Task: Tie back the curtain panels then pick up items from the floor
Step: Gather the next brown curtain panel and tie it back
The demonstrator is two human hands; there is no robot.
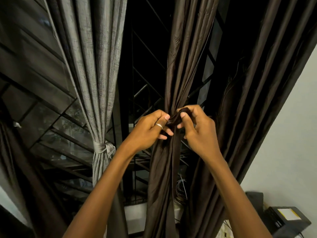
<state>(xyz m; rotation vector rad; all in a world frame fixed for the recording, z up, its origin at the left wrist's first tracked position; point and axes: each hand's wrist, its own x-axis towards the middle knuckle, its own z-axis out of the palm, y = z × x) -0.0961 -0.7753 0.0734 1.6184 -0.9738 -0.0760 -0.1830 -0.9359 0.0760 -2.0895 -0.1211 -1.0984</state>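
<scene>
**Item 1: brown panel** (164, 169). Middle of the window. It hangs upright with its long axis vertical and is gathered to a narrow waist at hand height.

**Item 2: tie** (175, 119). A dark band at that waist, running crosswise to the panel. It lies directly between the two hands and touches both. Whether a knot is formed cannot be told, as the hands cover it.

**Item 3: left hand** (149, 131). On the left side of the waist. Thumb and forefinger pinch one end of the tie, and the other fingers are curled under. A ring (159, 125) is on one finger.

**Item 4: right hand** (199, 129). On the right side of the waist, at the same height and equally near. Its fingers (190, 108) are curled narrowly round the other end of the tie.

**Item 5: grey panel** (96, 83). Left of the brown one, already cinched by a knot (103, 148) lower down.

**Item 6: dark panel** (248, 117). Far right, beside the wall (291, 134). It hangs loose with no tie visible.

**Item 7: grille** (147, 48). Behind the panels.

**Item 8: black box** (288, 219). Low at the right.

**Judgement:** the tying of the middle panel is in progress. The next pull likely runs sideways, with the hands drawing apart across the panel's vertical axis. Floor items are not in view.
</scene>
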